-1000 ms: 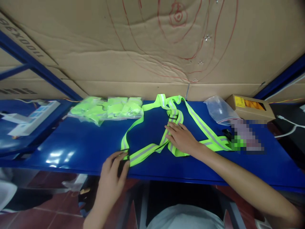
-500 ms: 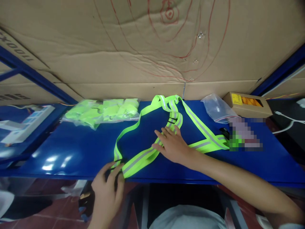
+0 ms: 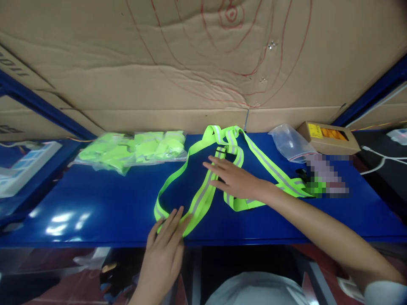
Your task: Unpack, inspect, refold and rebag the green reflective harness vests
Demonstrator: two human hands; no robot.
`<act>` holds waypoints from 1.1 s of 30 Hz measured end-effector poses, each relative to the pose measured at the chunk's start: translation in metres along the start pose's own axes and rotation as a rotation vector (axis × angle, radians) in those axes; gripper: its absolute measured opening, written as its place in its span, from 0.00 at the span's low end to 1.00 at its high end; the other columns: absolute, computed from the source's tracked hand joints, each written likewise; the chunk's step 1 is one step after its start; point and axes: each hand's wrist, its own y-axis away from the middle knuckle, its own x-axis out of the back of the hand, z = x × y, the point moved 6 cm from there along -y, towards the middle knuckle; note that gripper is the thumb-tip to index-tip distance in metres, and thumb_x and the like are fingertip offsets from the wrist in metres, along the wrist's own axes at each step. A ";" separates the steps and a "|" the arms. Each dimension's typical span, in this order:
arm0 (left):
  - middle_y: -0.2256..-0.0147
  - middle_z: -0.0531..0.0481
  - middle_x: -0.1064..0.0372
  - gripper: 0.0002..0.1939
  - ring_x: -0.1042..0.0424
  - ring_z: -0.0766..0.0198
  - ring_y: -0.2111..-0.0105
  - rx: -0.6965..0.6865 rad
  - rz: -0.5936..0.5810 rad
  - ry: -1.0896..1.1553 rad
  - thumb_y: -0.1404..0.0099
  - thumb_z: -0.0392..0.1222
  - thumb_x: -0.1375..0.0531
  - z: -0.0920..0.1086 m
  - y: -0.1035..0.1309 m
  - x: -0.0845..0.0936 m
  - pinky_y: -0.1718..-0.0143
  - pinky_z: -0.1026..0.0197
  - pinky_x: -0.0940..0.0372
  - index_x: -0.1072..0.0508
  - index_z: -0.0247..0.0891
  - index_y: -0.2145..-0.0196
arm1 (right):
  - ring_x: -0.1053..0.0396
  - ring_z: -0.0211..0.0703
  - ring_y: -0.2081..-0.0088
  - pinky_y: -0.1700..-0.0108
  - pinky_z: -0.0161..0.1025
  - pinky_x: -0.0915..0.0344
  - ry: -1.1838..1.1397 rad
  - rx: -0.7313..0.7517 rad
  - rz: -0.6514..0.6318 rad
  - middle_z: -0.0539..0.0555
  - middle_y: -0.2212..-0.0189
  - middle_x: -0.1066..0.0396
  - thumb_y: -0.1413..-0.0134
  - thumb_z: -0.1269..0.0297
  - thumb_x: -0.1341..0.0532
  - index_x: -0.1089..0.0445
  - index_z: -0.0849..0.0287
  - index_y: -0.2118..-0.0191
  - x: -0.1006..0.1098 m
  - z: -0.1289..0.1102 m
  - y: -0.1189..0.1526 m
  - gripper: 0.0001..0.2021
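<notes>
A fluorescent yellow-green reflective strap harness with a silver stripe lies in loops on the blue table. My left hand rests at the table's front edge, its fingers stretched out over the bottom bend of the strap. My right hand lies across the middle of the harness, fingers spread, touching the strap section below a black slider. Part of the strap passes under my right forearm. The harness's right end runs to a black piece beside a blurred-out patch.
Clear bags of folded yellow-green straps lie at the back left. An empty-looking plastic bag and a cardboard box stand at the back right. A cardboard wall closes the back. White cables lie at the right.
My left hand has moved right and its fingers have straightened. My right hand has shifted slightly up. The strap section with the slider now lies straighter, apart from the loop beside it.
</notes>
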 end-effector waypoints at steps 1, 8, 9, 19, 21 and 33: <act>0.32 0.43 0.39 0.33 0.37 0.47 0.33 0.015 0.004 -0.010 0.28 0.36 0.50 0.001 -0.002 0.000 0.37 0.42 0.45 0.45 0.48 0.27 | 0.56 0.50 0.25 0.26 0.53 0.50 0.008 -0.012 0.074 0.62 0.25 0.52 0.25 0.55 0.50 0.49 0.59 0.25 0.014 0.001 0.017 0.29; 0.30 0.41 0.43 0.24 0.33 0.46 0.38 0.124 -0.022 -0.001 0.25 0.44 0.45 0.014 -0.016 -0.001 0.43 0.46 0.42 0.32 0.49 0.34 | 0.37 0.55 0.33 0.33 0.59 0.37 0.250 -0.234 0.115 0.58 0.32 0.36 0.28 0.54 0.44 0.38 0.53 0.31 0.009 0.006 0.148 0.24; 0.30 0.41 0.43 0.23 0.33 0.46 0.38 0.129 -0.004 0.007 0.25 0.44 0.45 0.016 -0.020 0.000 0.42 0.45 0.43 0.30 0.48 0.35 | 0.36 0.56 0.33 0.35 0.59 0.35 0.298 -0.268 0.135 0.59 0.33 0.35 0.28 0.55 0.44 0.37 0.54 0.31 0.001 0.006 0.158 0.24; 0.36 0.41 0.33 0.25 0.32 0.47 0.39 0.061 0.037 -0.049 0.26 0.42 0.45 0.019 -0.020 -0.004 0.39 0.43 0.45 0.36 0.50 0.33 | 0.28 0.60 0.43 0.47 0.58 0.30 0.428 -0.350 0.193 0.62 0.39 0.29 0.28 0.55 0.44 0.32 0.54 0.34 -0.014 0.007 0.176 0.22; 0.37 0.42 0.34 0.25 0.32 0.47 0.39 0.093 0.056 -0.027 0.26 0.42 0.45 0.011 -0.014 -0.004 0.40 0.43 0.43 0.36 0.53 0.34 | 0.29 0.60 0.42 0.46 0.59 0.30 0.408 -0.335 0.180 0.61 0.38 0.29 0.28 0.55 0.44 0.34 0.55 0.33 -0.011 0.012 0.179 0.23; 0.40 0.41 0.31 0.16 0.30 0.43 0.41 0.223 0.073 -0.075 0.26 0.42 0.49 -0.040 -0.021 0.018 0.37 0.35 0.47 0.25 0.44 0.47 | 0.29 0.52 0.43 0.42 0.51 0.34 0.227 -0.057 0.113 0.58 0.42 0.26 0.27 0.66 0.49 0.28 0.58 0.40 0.057 0.026 0.077 0.18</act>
